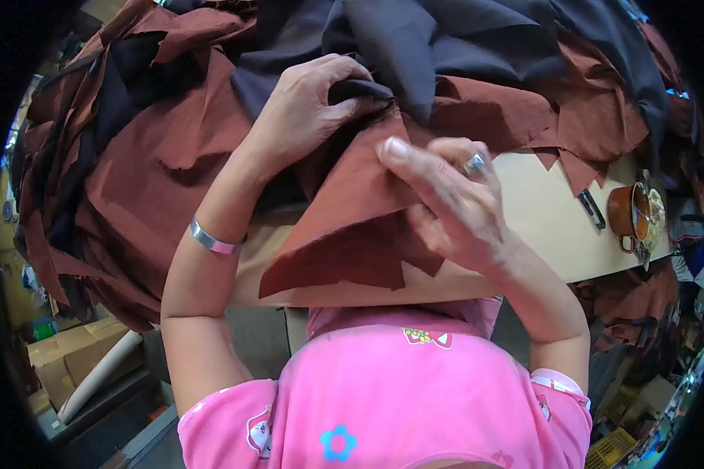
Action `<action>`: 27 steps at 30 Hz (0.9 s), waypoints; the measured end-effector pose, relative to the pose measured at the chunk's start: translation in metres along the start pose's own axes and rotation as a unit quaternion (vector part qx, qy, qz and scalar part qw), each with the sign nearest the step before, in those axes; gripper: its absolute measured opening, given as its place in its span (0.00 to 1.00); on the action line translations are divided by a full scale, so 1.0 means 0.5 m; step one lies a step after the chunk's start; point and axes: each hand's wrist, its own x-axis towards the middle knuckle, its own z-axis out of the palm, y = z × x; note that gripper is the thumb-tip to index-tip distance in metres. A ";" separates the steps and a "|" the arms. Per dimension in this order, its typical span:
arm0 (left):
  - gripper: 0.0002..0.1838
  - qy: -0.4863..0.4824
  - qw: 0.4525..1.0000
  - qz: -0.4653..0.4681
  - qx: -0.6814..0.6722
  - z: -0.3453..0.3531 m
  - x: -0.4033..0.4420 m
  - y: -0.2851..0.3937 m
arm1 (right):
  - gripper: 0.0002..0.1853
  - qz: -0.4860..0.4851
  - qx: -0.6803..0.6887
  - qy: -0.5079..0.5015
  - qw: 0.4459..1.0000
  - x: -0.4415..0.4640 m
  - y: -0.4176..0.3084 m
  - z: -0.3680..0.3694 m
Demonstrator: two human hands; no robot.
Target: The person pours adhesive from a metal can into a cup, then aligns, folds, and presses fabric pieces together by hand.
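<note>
My left hand (317, 105) pinches the edge of the dark fabric (399, 47), thumb and fingers pressed together on it near the top corner of a reddish-brown cloth piece (344, 195). That brown piece hangs down in a triangle over the table's front edge. Just right of it, my right hand (454, 195) is raised, its thumb stretched out over the brown cloth and its other fingers curled, a ring on one finger. Whether its hidden fingertips hold any cloth cannot be made out.
Piles of brown and dark cloth (156, 148) cover the back and left of the pale table (540, 211). A black pen-like item (591, 209) and a brown cup (626, 215) stand at the right. A cardboard box (70, 359) is below left.
</note>
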 end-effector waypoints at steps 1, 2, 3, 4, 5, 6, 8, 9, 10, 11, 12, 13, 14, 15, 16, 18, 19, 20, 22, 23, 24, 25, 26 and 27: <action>0.10 -0.013 1.000 0.000 -0.005 -0.005 0.001 0.002 | 0.35 0.011 0.002 0.037 0.999 -0.011 0.014 -0.001; 0.10 -0.038 0.998 -0.035 -0.036 -0.015 -0.001 -0.003 | 0.30 0.023 0.004 0.073 0.997 -0.022 0.028 -0.002; 0.09 -0.037 0.994 -0.040 -0.090 -0.020 -0.004 -0.016 | 0.32 0.082 0.070 0.085 0.991 -0.028 0.043 -0.018; 0.09 -0.046 0.991 -0.063 -0.107 -0.028 -0.006 -0.030 | 0.33 0.141 0.139 0.105 0.975 -0.035 0.058 -0.033; 0.09 -0.056 0.987 -0.085 -0.126 -0.033 -0.007 -0.043 | 0.35 0.195 0.205 0.132 0.950 -0.042 0.073 -0.049; 0.09 -0.062 0.986 -0.078 -0.131 -0.029 -0.007 -0.053 | 0.35 0.237 0.227 0.104 0.939 -0.063 0.094 -0.046; 0.09 -0.069 0.994 -0.040 -0.074 -0.006 -0.003 -0.058 | 0.37 0.307 0.162 -0.004 0.938 -0.095 0.110 -0.043; 0.09 -0.073 0.996 -0.023 -0.045 0.005 -0.002 -0.059 | 0.39 0.273 0.009 -0.045 0.961 -0.109 0.112 -0.045; 0.09 -0.072 0.996 -0.017 -0.041 0.011 -0.001 -0.059 | 0.40 0.220 -0.045 -0.050 0.973 -0.105 0.097 -0.053; 0.09 -0.057 0.998 -0.002 -0.023 0.017 -0.001 -0.065 | 0.41 0.164 -0.097 -0.056 0.980 -0.102 0.076 -0.060; 0.09 -0.043 0.999 0.013 -0.003 0.020 -0.002 -0.074 | 0.40 0.109 -0.091 -0.065 0.988 -0.111 0.064 -0.064; 0.10 -0.029 0.999 0.027 0.018 0.021 -0.005 -0.082 | 0.39 0.052 -0.084 -0.074 0.992 -0.119 0.052 -0.069; 0.10 -0.056 0.998 0.007 -0.007 0.018 -0.004 -0.084 | 0.37 0.011 -0.076 -0.099 0.992 -0.132 0.036 -0.073; 0.10 -0.047 0.999 0.012 0.002 0.019 -0.007 -0.089 | 0.36 -0.029 -0.066 -0.125 0.990 -0.145 0.020 -0.077; 0.10 -0.038 0.999 0.017 0.011 0.021 -0.011 -0.096 | 0.33 -0.053 -0.054 -0.170 0.983 -0.165 0.000 -0.075; 0.10 -0.031 0.999 0.022 0.017 0.024 -0.013 -0.098 | 0.28 -0.038 0.023 -0.169 0.985 -0.176 -0.043 -0.055; 0.10 -0.034 0.999 0.021 0.014 0.025 -0.015 -0.094 | 0.27 -0.003 0.068 -0.160 0.985 -0.170 -0.065 -0.041; 0.09 -0.037 0.999 0.021 0.011 0.025 -0.017 -0.090 | 0.28 -0.011 0.052 -0.127 0.991 -0.159 -0.080 -0.025; 0.11 -0.063 0.998 -0.010 -0.026 0.029 -0.018 -0.088 | 0.29 -0.030 0.016 -0.059 0.998 -0.134 -0.101 0.000; 0.13 -0.075 0.996 -0.027 -0.043 0.030 -0.020 -0.086 | 0.28 -0.057 -0.010 -0.056 0.997 -0.129 -0.104 0.009; 0.17 -0.002 0.999 0.012 0.036 0.033 -0.027 -0.077 | 0.27 -0.083 -0.036 -0.052 0.995 -0.127 -0.106 0.021; 0.22 0.070 0.990 0.051 0.114 0.035 -0.039 -0.055 | 0.25 -0.109 -0.062 -0.047 0.991 -0.124 -0.104 0.028; 0.28 0.115 0.975 0.067 0.177 0.020 -0.054 -0.012 | 0.18 -0.111 -0.055 -0.024 0.992 -0.099 -0.092 0.006; 0.27 0.145 0.964 0.113 0.191 0.011 -0.079 0.011 | 0.15 -0.037 -0.042 -0.072 0.996 -0.090 -0.080 -0.030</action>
